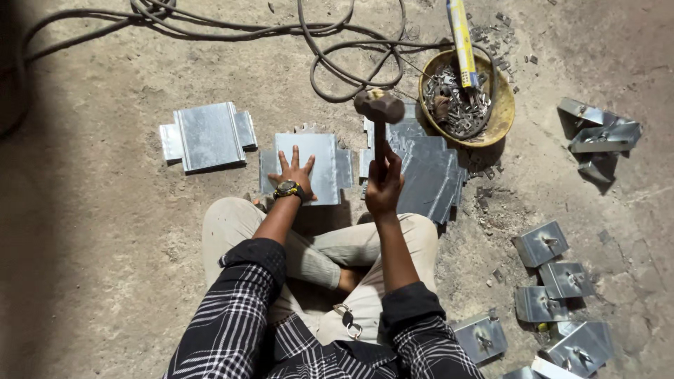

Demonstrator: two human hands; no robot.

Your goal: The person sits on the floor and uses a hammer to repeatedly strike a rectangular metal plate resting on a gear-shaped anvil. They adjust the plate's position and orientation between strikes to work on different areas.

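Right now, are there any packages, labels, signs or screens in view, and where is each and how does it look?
Long flat yellow strip: sticks up out of the yellow bowl of small metal parts, top right; yellow with blue markings, perhaps a package or a ruler.
Wristwatch: on the left hand, dark face, yellow rim; face too small to tell.
No signs.

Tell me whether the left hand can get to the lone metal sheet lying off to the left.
Probably yes. The left hand lies flat on the middle sheet, and only bare floor separates it from the lone sheet. It would likely need a sideways stretch.
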